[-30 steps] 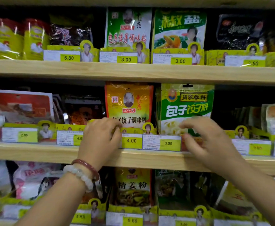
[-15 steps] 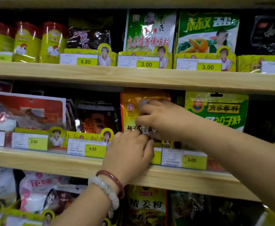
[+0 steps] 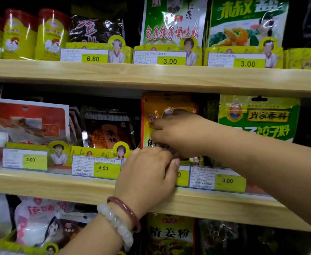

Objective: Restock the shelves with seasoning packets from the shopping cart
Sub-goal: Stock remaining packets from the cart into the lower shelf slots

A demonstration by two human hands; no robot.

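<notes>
Red-and-white pouch (image 3: 27, 122): far left of the middle shelf (image 3: 49, 183), leaning back behind its 2.00 tag, face forward so the label reads.
Dark spice packet (image 3: 107, 132): next along, upright behind the 4.50 price tag (image 3: 103, 167); the yellow tag rail serves as a front lip that stops packets sliding off.
Left hand (image 3: 147, 178): bracelets at the wrist, fingers curled over the tag rail at the shelf edge, thumb pressed to its front; likely bracing the rail while the row is squared. Whether it pinches anything I cannot tell.
Orange seasoning packet (image 3: 167, 103): the task's item, standing in its middle-shelf slot, above the left hand.
Right hand (image 3: 180, 133): fingers bent onto the orange packet's face, pinching or pushing it back into line.
Green dumpling-seasoning packet (image 3: 261, 116): right neighbour, upright.
Shopping cart: not in view.
</notes>
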